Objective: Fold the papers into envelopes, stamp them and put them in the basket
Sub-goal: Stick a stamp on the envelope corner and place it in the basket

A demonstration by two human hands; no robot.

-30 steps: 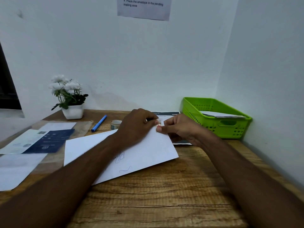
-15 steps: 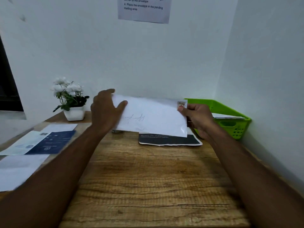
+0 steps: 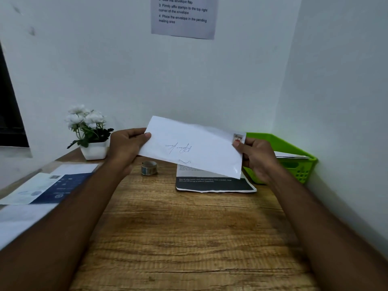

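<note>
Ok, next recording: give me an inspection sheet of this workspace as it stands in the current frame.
Surface: wooden desk, set in a white-walled corner.
Job's things: white envelope held above the desk, stamp on its top right corner; green basket at right, already holding paper.
Clutter: tape roll, dark printed sheet, leaflets at left, potted white flowers.
Grips: left hand and right hand each pinch one end of the envelope.
Cables: nothing seen.
Surroundings: instruction notice on the wall.

Both hands [image 3: 126, 144] [image 3: 257, 158] raised, pinching closed
</note>
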